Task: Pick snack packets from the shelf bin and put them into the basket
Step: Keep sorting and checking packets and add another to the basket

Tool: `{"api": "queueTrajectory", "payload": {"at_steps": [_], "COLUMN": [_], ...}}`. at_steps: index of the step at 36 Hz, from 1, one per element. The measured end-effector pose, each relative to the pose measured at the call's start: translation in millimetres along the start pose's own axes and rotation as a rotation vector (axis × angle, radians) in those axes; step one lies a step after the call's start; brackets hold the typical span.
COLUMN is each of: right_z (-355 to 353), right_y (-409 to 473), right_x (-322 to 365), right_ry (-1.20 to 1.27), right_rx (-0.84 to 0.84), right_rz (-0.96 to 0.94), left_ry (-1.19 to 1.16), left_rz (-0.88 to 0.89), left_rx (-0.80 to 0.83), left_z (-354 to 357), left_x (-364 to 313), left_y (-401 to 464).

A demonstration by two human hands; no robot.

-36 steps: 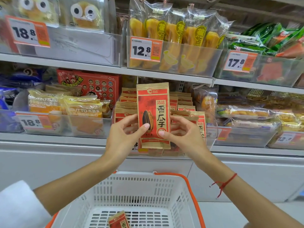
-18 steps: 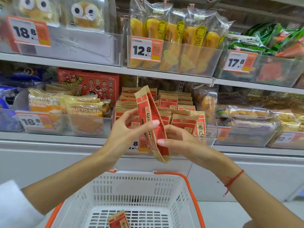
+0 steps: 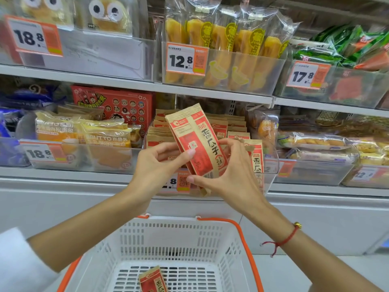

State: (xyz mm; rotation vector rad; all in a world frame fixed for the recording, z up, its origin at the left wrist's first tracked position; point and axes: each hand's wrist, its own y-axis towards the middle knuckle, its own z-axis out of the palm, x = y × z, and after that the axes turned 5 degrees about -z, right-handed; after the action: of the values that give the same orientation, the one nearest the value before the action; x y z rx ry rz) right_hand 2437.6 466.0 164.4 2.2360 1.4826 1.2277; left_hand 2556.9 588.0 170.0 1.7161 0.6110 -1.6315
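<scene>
A red and tan snack packet (image 3: pixel 196 142) is held up in front of the shelf bin (image 3: pixel 271 165), tilted with its top to the left. My left hand (image 3: pixel 160 165) pinches its left edge with thumb and fingers. My right hand (image 3: pixel 229 171) grips its right side and lower end. More packets of the same kind (image 3: pixel 233 128) stand in rows in the clear bin behind. Below, the white basket (image 3: pixel 179 234) with orange handles holds one packet (image 3: pixel 152 280) lying on its floor.
Neighbouring clear bins hold yellow bread bags (image 3: pixel 101 135) at the left and pastry packs (image 3: pixel 311 142) at the right. An upper shelf (image 3: pixel 134 85) carries bins with banana-shaped cakes (image 3: pixel 227 39) and price tags. A white cabinet front (image 3: pixel 63 203) runs under the shelf.
The packet has been turned from facing me upright, through edge-on, to showing its side and back, tilted left. Both hands shifted their hold on it and stayed in front of the bin.
</scene>
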Motion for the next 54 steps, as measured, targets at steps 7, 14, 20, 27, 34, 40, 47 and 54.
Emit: {"api": "queueTrajectory", "payload": {"at_steps": [7,14,20,27,34,40,47,54], "right_z": [-10,-16,-19,-21,-18,-11,-8,-13], "right_y": [11,18,15,13,10,6,7,6], "right_x": [-6,-18,-20,-16,-16,-16,-15,-12], "right_ry": [0.237,0.38,0.379,0.383,0.406,0.329,0.255,0.215], "right_rx": [-0.01,-0.187,-0.23,-0.285,-0.223,-0.108,-0.105,-0.012], "right_rz": [0.101,0.108,0.044,-0.002,-0.017,-0.071,-0.096,-0.057], "left_ry": [0.01,0.122,0.12,0.123,0.111,-0.086,-0.102,-0.008], "left_rz": [-0.055,0.004,-0.006,-0.006,0.04,-0.017,-0.036,0.011], "left_rx": [0.154,0.286,0.336,0.331,0.204,0.108,0.065,0.005], "left_z": [-8,0,1,1,-1,-5,-2,2], "left_x": [2,6,10,13,15,11,13,9], "left_y": [4,1,3,4,5,8,5,0]}}
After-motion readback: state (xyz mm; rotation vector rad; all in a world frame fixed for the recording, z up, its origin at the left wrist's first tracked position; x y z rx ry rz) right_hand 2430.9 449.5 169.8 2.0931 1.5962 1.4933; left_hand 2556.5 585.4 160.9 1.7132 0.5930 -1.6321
